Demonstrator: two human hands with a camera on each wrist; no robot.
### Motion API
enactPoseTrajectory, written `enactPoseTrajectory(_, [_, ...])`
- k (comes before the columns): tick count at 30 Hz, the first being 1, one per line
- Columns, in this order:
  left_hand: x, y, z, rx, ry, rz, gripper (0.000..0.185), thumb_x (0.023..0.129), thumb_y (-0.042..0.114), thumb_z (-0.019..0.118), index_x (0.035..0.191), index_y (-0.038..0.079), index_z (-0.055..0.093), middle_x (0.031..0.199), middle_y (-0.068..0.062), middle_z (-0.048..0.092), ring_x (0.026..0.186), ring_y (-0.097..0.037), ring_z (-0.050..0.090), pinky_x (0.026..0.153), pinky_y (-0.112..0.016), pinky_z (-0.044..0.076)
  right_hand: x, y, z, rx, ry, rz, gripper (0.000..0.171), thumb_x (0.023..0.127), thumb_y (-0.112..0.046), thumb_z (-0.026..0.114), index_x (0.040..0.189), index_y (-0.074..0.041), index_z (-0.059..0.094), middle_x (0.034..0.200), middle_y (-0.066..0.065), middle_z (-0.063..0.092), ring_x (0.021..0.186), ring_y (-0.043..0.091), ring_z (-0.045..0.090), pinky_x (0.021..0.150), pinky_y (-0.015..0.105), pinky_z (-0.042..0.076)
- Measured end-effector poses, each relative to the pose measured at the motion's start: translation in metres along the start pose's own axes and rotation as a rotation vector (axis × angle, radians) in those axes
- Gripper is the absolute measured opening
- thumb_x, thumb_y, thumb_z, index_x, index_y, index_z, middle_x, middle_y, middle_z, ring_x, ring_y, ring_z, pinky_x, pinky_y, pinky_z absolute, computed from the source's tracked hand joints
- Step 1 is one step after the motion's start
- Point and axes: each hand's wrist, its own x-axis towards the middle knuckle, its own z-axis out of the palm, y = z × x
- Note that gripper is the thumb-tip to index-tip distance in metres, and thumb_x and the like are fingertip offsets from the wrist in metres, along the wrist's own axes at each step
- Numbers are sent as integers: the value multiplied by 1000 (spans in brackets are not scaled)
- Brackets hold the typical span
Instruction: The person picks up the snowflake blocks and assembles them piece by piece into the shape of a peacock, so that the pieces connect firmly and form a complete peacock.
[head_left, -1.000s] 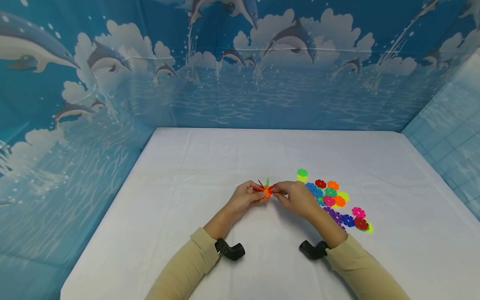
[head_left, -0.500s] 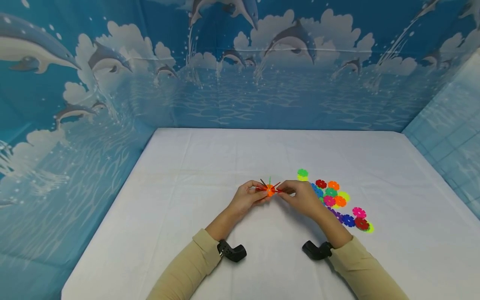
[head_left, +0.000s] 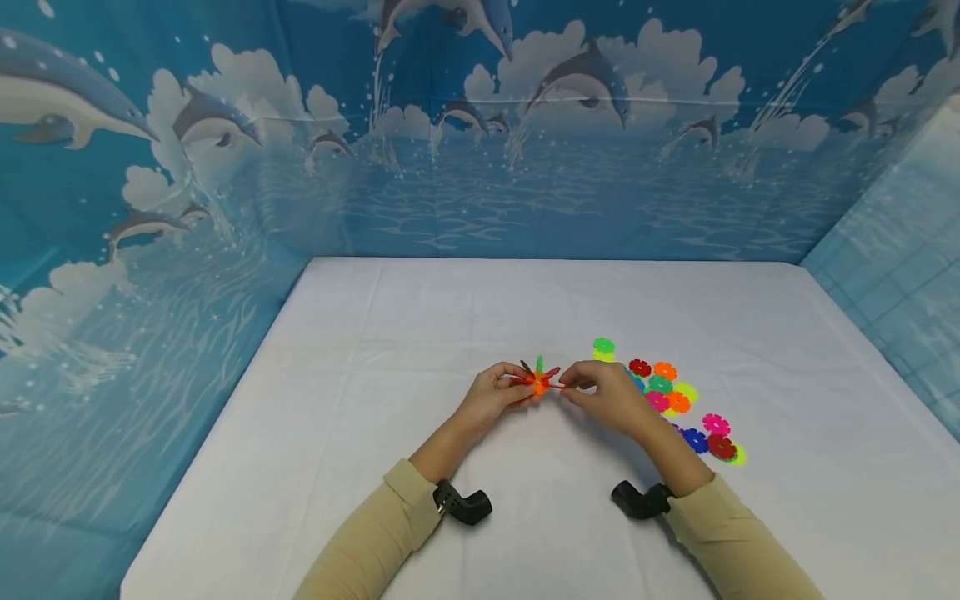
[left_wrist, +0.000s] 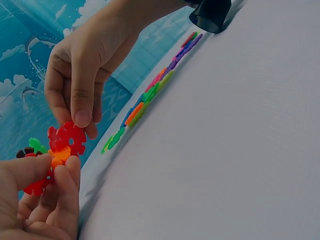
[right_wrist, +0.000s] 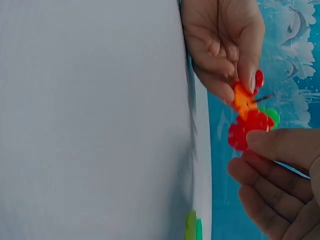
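Over the middle of the white table, my left hand (head_left: pixel 489 398) pinches a small cluster of interlocking plastic discs between thumb and fingers. At its centre is an orange disc (left_wrist: pixel 61 156), with red, green and black discs standing out around it. My right hand (head_left: pixel 609 400) pinches the outer edge of a red disc (right_wrist: pixel 246 129) on the cluster's right side; this disc meets the orange one. In the left wrist view, a green disc (left_wrist: pixel 37 145) and a dark disc (left_wrist: pixel 26 152) show behind the left thumb. Left-hand fingers partly cover the orange disc.
Several loose notched discs lie on the white tablecloth (head_left: pixel 420 317) to the right, among them a green disc (head_left: pixel 603 344), an orange disc (head_left: pixel 665 370), a pink disc (head_left: pixel 716 424) and a blue disc (head_left: pixel 696 441). A dolphin-print curtain (head_left: pixel 480 200) hangs behind the table.
My right hand has shifted slightly right, and more of the red discs shows between the hands. The cluster has moved a little right and turned slightly, still held by my left hand.
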Motion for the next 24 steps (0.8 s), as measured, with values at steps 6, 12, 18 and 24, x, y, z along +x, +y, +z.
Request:
enactPoseTrajectory(6, [-1, 1, 1, -4, 18, -12, 15, 91, -10, 59, 104, -4, 55, 91, -8, 67, 77, -14, 69, 67, -18, 53, -6, 12, -21, -43, 2, 102, 12, 88, -8, 71, 98, -1, 71, 90, 6, 70, 85, 28, 67, 78, 46, 55])
enactPoseTrajectory(12, [-1, 2, 1, -6, 34, -15, 20, 88, -11, 62, 104, -2, 54, 92, -7, 65, 77, -16, 70, 65, -18, 53, -16, 34, -53, -125, 0, 244, 20, 93, -16, 67, 105, 0, 69, 96, 12, 70, 90, 33, 64, 79, 49, 54])
enactPoseTrajectory(18, [-1, 1, 1, -15, 62, -18, 22, 86, -12, 63, 101, 1, 53, 91, -8, 61, 77, -17, 70, 66, -20, 53, -27, 54, -79, -157, -68, 441, 33, 93, -25, 68, 112, 2, 65, 103, 19, 65, 98, 38, 58, 82, 50, 53])
enactPoseTrajectory(24, [1, 0, 1, -50, 90, -29, 21, 87, -12, 63, 96, 3, 51, 93, -11, 62, 76, -16, 69, 68, -20, 54, -39, 66, -95, -177, -167, 529, 45, 86, -24, 74, 114, 8, 62, 101, 23, 62, 96, 40, 56, 77, 48, 55])
